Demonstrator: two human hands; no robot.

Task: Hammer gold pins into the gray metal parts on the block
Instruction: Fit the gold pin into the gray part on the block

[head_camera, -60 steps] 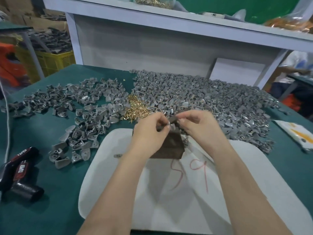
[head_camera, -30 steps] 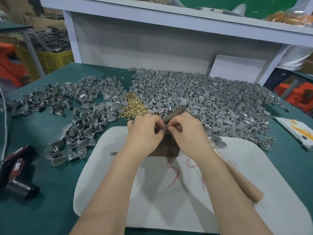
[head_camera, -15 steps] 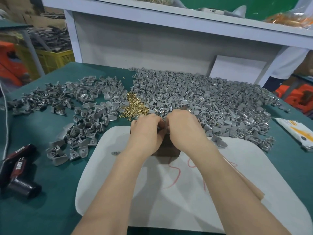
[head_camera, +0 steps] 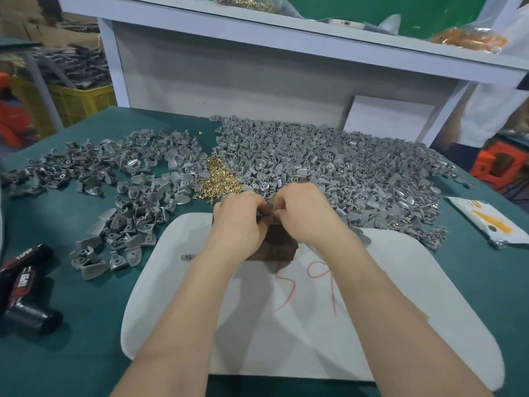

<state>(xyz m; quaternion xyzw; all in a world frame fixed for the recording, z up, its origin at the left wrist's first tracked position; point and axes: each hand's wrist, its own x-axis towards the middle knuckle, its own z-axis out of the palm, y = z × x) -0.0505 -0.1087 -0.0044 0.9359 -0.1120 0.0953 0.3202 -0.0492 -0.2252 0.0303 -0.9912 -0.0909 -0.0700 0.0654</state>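
Observation:
Over the dark block [head_camera: 276, 246] on the white board [head_camera: 286, 333], both hands meet fingertip to fingertip. My left hand [head_camera: 239, 220] pinches a small gray metal part [head_camera: 268, 208] on the block's top. My right hand [head_camera: 305, 213] has its fingers curled, with the fingertips at the same part. It holds a hammer close to the head; only a dark bit of the hammer [head_camera: 300, 182] shows above the knuckles, and the handle is hidden under my forearm. A heap of gold pins [head_camera: 220, 181] lies just beyond the hands.
A big pile of gray parts [head_camera: 343, 173] fills the table's back right, and a looser pile [head_camera: 134, 196] lies at the left. A black tool [head_camera: 24, 285] lies at the near left. A white packet [head_camera: 483, 222] lies at the right edge. A white shelf [head_camera: 286, 32] stands behind.
A second ago the hammer head stuck up between my hands. It has since dropped behind my right hand, and both hands have closed in tighter over the block.

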